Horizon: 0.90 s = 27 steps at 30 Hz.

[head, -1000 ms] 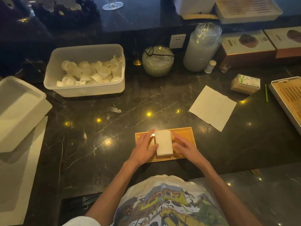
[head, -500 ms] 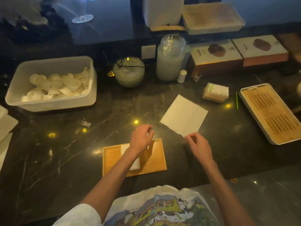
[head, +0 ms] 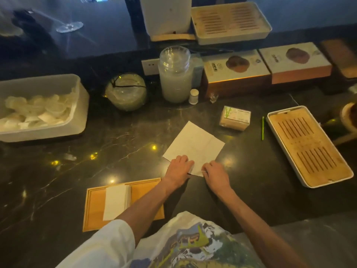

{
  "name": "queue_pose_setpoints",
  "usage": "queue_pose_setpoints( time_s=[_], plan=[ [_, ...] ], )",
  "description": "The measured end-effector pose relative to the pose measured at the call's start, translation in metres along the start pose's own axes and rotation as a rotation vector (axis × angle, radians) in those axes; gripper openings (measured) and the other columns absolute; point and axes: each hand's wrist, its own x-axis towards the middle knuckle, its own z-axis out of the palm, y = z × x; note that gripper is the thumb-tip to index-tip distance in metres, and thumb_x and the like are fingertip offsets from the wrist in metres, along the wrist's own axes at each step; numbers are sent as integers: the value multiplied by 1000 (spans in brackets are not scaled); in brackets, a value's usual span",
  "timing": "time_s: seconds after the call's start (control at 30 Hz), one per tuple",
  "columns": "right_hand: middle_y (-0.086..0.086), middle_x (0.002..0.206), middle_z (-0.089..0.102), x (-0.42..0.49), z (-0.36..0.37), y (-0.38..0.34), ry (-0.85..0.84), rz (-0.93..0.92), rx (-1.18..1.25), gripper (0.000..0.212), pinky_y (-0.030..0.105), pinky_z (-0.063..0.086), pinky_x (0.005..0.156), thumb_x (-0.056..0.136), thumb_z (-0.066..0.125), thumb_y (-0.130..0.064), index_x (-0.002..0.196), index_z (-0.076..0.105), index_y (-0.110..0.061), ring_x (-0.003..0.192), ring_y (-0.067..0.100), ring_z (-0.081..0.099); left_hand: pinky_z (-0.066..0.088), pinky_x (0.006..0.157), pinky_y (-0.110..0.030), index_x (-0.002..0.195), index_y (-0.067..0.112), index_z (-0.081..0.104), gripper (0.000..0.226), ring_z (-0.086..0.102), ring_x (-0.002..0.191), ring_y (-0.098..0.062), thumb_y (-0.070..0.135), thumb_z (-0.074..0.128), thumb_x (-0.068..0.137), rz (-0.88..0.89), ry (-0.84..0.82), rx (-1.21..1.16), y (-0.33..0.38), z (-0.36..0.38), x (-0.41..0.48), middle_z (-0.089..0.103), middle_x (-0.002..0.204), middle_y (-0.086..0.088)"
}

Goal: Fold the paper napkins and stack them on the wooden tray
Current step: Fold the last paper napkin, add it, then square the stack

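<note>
An unfolded white paper napkin [head: 195, 146] lies flat on the dark marble counter. My left hand [head: 178, 168] rests on its near left edge with fingers laid over the paper. My right hand [head: 215, 174] pinches the near corner of the same napkin. A small wooden tray [head: 94, 207] sits to the lower left, and a stack of folded napkins [head: 116, 201] lies on it, partly hidden by my left forearm.
A white plastic tub of small cups [head: 40, 107] stands at the left. Behind the napkin are a glass bowl [head: 125, 93], a tall jar [head: 174, 74] and a napkin pack [head: 234, 118]. A slatted tea tray [head: 307, 149] and green pen [head: 262, 127] lie right.
Both hands left the folded stack on the wooden tray and moved right and forward onto the flat napkin. The view shifted right, so the tray now lies to the lower left.
</note>
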Motion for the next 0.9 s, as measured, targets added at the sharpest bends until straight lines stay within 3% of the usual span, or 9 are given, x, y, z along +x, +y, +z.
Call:
queue_pose_setpoints(
  time_s=[0.13,0.23,0.33,0.47,0.57,0.67,0.73,0.77,0.9],
  plan=[
    [2,112,68,-1,-10,1,124,-125,66,14,36,46,97,98,58,-23,104,69,-16,114,22,52,40,105,-38,147,23,41,56,46,122,-29,38,62,97,-54,15,-62,-3,3,-4,49,139,-10],
    [-3,107,71,-2,-34,-12,189,-252,148,8,39,45,97,95,62,-22,100,68,-20,112,20,57,38,108,-38,135,19,59,40,47,127,-28,34,60,98,-79,98,-214,-12,-7,-17,54,139,-7],
    [-7,101,71,-3,-67,-32,163,-290,438,8,34,51,87,98,60,-22,103,66,-23,96,12,64,41,109,-36,131,14,64,35,53,129,-24,30,58,100,-129,51,-598,-25,-27,-39,61,137,-7],
    [-17,103,66,-3,-106,-68,103,-177,932,13,21,55,74,98,56,-37,109,63,-40,97,3,65,58,87,-30,117,18,71,29,71,102,-17,38,60,99,-159,-42,-1096,-56,-63,-89,74,110,-2],
    [-7,131,62,2,-116,-87,-1,-44,1052,54,23,56,85,89,47,-72,136,47,-46,121,11,60,61,78,-27,116,27,69,35,73,106,-17,53,62,94,-200,52,-1319,-79,-87,-128,75,110,5],
    [3,159,39,-1,-97,-98,-277,162,1221,105,54,36,116,66,47,-94,154,20,-45,144,29,40,62,79,-28,119,38,67,37,71,112,-14,61,60,91,-257,135,-1442,-97,-94,-159,73,119,7],
    [2,148,54,-12,-68,-108,-528,189,1400,101,57,38,114,74,51,-87,153,16,-35,136,29,51,62,82,-31,118,42,68,33,70,114,-12,61,59,92,-299,171,-1480,-107,-91,-179,73,121,9],
    [3,147,56,-18,-54,-117,-572,173,1421,86,57,44,110,82,55,-77,150,37,-28,133,29,55,62,83,-33,117,42,69,31,70,113,-13,59,57,94,-319,180,-1488,-111,-87,-189,73,121,9],
    [-2,142,56,-33,-20,-166,-334,54,1335,83,39,63,81,81,80,-35,147,34,-53,115,20,68,58,95,-47,122,26,69,31,71,113,-20,43,59,98,-411,229,-1555,-135,-69,-233,74,121,1]
  ],
)
